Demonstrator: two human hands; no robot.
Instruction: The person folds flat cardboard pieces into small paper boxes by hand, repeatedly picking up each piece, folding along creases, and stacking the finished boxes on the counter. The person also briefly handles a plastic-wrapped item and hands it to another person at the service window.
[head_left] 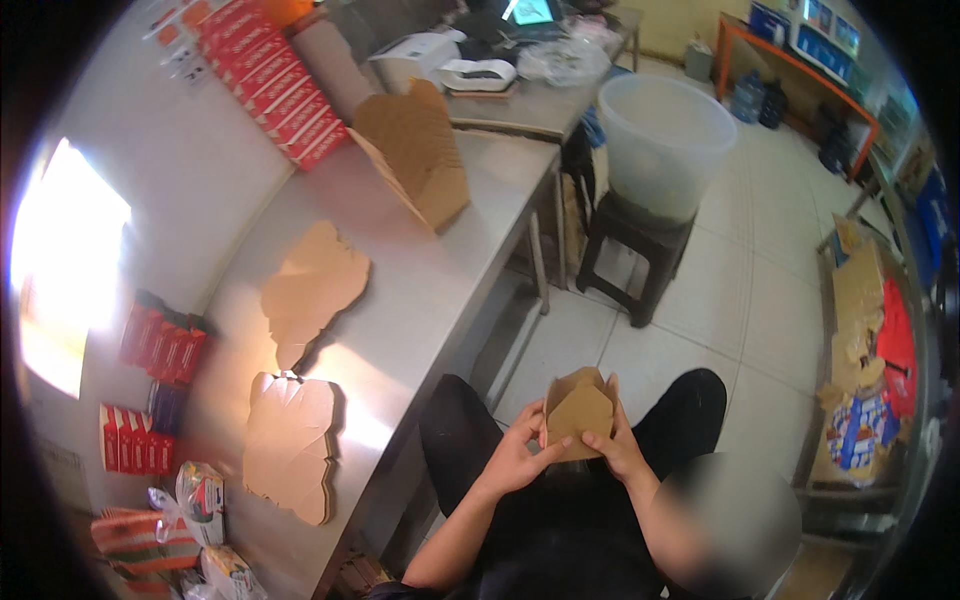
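Observation:
Above my lap I hold a brown cardboard takeout box (581,412), partly folded up, with its flaps standing. My left hand (524,442) grips its left side, the thumb on the near face. On the other side my right hand (618,446) grips it, thumb also against the near panel. To my left on the metal table lie two stacks of flat cardboard box blanks: a nearer stack (288,440) and a farther stack (312,280). Past them stands a row of nested folded cardboard boxes (415,150).
Red-and-white boxes (270,80) are piled against the wall beyond the metal table (440,270). Bagged goods (203,500) sit at its near left. A translucent tub (665,140) rests on a black stool (640,250) ahead. Shelving with cardboard and packets (860,430) stands at the right.

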